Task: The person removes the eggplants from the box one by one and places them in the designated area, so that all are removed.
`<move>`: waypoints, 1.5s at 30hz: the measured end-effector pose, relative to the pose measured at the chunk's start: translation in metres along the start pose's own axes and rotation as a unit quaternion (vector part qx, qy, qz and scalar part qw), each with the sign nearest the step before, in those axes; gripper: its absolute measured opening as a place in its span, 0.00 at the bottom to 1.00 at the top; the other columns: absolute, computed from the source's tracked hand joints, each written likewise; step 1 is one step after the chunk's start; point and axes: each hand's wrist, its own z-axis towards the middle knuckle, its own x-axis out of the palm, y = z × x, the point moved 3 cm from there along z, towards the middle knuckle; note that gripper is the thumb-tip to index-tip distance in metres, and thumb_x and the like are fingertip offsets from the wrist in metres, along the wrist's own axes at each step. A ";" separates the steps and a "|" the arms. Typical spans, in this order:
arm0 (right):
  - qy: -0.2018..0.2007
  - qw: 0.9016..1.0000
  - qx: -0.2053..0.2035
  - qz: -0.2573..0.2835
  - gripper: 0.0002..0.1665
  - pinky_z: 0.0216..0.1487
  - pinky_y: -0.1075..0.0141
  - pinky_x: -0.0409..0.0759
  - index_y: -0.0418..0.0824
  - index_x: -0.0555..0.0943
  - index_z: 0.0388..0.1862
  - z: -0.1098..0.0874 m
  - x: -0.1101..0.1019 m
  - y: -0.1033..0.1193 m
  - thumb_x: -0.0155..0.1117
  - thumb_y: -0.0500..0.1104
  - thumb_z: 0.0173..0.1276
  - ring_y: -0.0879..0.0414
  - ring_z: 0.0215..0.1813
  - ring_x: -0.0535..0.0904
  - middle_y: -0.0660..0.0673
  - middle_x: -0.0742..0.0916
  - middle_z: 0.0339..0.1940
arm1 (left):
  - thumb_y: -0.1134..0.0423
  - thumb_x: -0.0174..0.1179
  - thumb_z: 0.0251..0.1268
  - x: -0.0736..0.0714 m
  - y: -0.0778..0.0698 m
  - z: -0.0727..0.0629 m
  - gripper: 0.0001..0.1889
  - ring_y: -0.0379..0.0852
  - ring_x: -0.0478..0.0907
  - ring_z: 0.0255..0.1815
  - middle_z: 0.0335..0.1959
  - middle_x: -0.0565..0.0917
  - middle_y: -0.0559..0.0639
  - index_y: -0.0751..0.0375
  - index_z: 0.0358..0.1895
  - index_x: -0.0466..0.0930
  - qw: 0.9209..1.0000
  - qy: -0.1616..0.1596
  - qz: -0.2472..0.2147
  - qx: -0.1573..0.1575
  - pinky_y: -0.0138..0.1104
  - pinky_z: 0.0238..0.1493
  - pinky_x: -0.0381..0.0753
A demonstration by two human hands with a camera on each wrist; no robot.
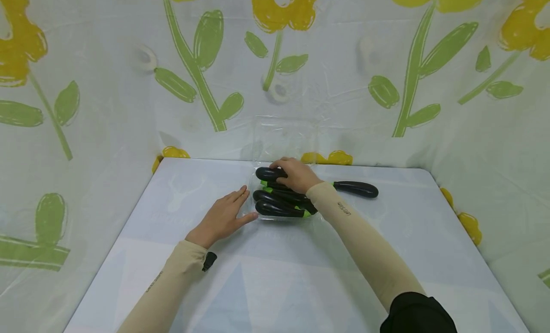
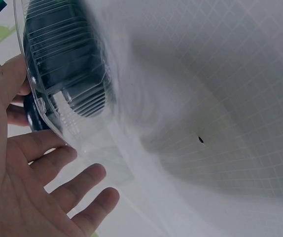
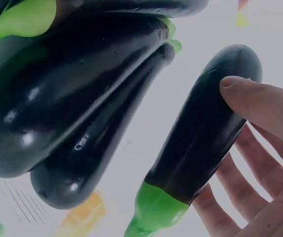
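Observation:
My right hand (image 1: 298, 175) grips a glossy dark eggplant (image 3: 205, 123) with a green stem end, thumb on one side and fingers on the other. It is over the back of a clear plastic clamshell box (image 1: 279, 219). Several more eggplants (image 1: 277, 209) lie side by side in the box, partly hidden by the right hand and sleeve. My left hand (image 1: 223, 216) touches the box's left side, fingers extended. In the left wrist view, the box's ribbed wall (image 2: 87, 98) shows beside the thumb and fingers.
The clear lid (image 1: 283, 137) stands raised behind the box, near the table's back edge. Another eggplant (image 1: 357, 189) lies on the white table (image 1: 266, 275), right of the box beyond the right forearm. A flower-patterned curtain (image 1: 335, 94) surrounds the table.

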 end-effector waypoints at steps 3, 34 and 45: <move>-0.011 1.000 -0.009 0.001 0.25 0.68 0.52 0.75 0.48 0.79 0.66 -0.002 -0.003 -0.001 0.69 0.43 0.72 0.49 0.64 0.77 0.45 0.81 0.65 | 0.36 0.55 0.73 0.000 0.000 0.000 0.44 0.63 0.63 0.75 0.79 0.60 0.62 0.69 0.77 0.60 1.000 0.000 -0.001 0.000 0.55 0.73 0.64; -0.126 0.987 -0.099 0.006 0.27 0.69 0.56 0.74 0.47 0.77 0.69 -0.060 -0.044 0.007 0.69 0.39 0.71 0.50 0.68 0.74 0.47 0.81 0.66 | 0.36 0.55 0.72 0.000 0.000 0.000 0.45 0.63 0.62 0.76 0.79 0.59 0.61 0.68 0.78 0.59 1.000 0.002 -0.013 -0.011 0.56 0.74 0.62; -0.171 0.976 -0.131 0.004 0.29 0.67 0.56 0.75 0.42 0.78 0.67 -0.083 -0.055 -0.009 0.71 0.35 0.68 0.49 0.67 0.75 0.44 0.81 0.65 | 0.36 0.55 0.72 0.000 -0.001 -0.001 0.45 0.63 0.62 0.76 0.80 0.59 0.61 0.68 0.78 0.59 1.000 0.002 -0.015 -0.012 0.56 0.74 0.62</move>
